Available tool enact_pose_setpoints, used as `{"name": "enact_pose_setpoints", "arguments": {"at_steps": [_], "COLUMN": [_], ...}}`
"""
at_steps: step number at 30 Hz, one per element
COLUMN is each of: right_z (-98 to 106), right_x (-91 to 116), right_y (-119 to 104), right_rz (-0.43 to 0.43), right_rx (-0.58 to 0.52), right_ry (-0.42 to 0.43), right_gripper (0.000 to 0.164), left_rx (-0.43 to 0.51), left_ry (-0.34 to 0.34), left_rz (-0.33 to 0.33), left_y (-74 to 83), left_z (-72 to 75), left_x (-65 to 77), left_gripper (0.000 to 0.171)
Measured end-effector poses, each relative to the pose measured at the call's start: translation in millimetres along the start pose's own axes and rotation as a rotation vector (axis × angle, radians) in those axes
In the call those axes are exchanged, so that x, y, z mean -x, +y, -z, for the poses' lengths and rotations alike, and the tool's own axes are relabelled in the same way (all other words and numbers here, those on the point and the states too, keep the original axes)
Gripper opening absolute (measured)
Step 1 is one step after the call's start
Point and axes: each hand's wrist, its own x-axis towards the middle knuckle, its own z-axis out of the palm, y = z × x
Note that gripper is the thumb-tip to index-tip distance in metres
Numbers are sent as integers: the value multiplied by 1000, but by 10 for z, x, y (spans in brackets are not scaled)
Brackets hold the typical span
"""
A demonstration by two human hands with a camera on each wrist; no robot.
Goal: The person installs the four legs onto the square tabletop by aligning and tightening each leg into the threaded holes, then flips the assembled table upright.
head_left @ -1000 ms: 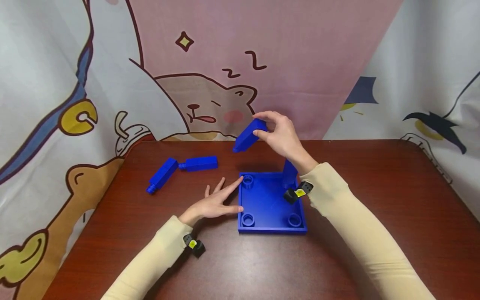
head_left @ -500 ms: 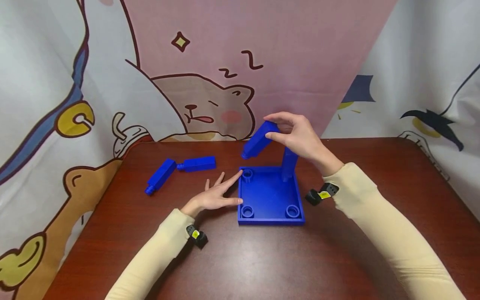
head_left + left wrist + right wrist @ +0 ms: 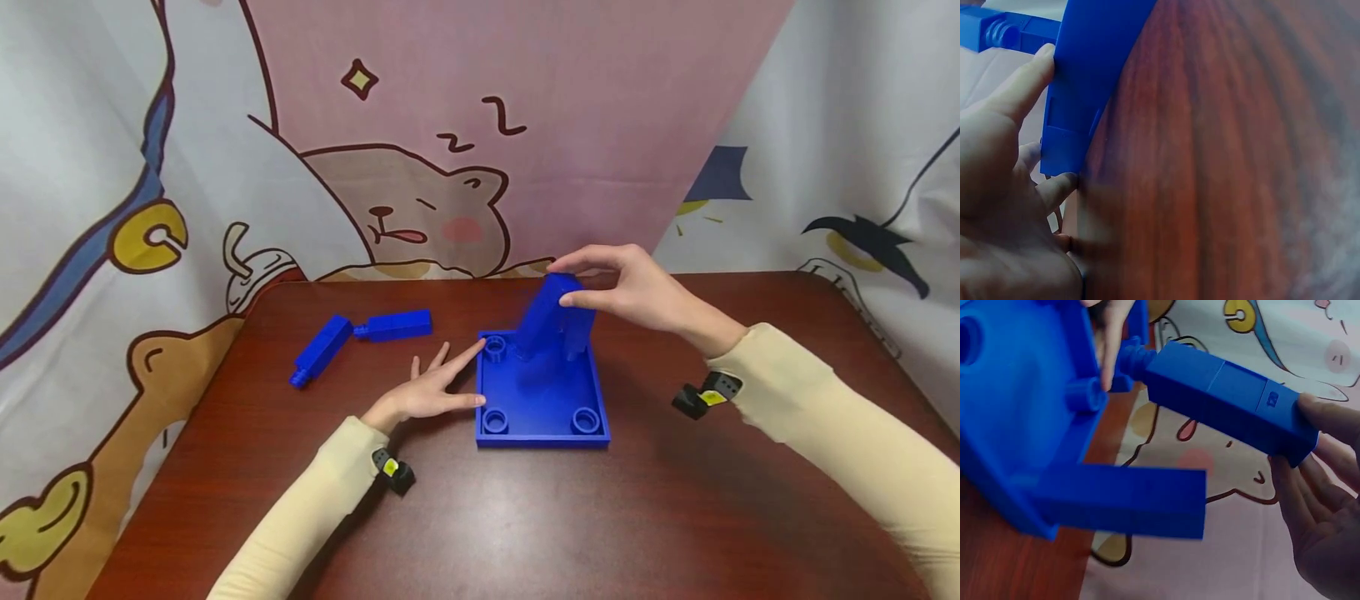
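Observation:
A square blue tray-like base (image 3: 536, 404) with raised rims and round threaded sockets in its corners lies on the table. My left hand (image 3: 427, 395) rests at its left edge, fingers straight and spread, thumb and forefinger touching the rim. With thumb and fingertips my right hand (image 3: 648, 292) pinches the top end of a blue square leg (image 3: 1229, 403). That leg tilts over the base, its threaded end pointing down and left, apart from the socket (image 3: 1087, 395) in the right wrist view. Another blue leg (image 3: 1129, 500) stands upright in the back right corner.
Two more blue legs lie on the table to the left: one slanted leg (image 3: 322, 350) and one nearly level leg (image 3: 397, 325), their ends close together. A cartoon-print curtain (image 3: 600, 133) hangs behind the brown table (image 3: 300, 458).
My right hand has brought the leg rightward and down over the base, from in front of the curtain. The left hand stays at the base's edge.

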Motion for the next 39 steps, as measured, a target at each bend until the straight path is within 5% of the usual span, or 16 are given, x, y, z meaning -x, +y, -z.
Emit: {"name": "enact_pose_setpoints", "arguments": {"at_steps": [22, 39], "right_z": [179, 138], "right_x": [503, 621], "right_y": [173, 194], "right_rz": [-33, 36], "right_rx": [166, 116], "right_ry": [-188, -302], "right_gripper": [37, 32], "left_rx": [12, 21], "left_ry": [-15, -19], "left_rz": [0, 5], "left_y": [-39, -42], "left_z": [15, 15], "left_x": [14, 1], "left_gripper": [85, 84]}}
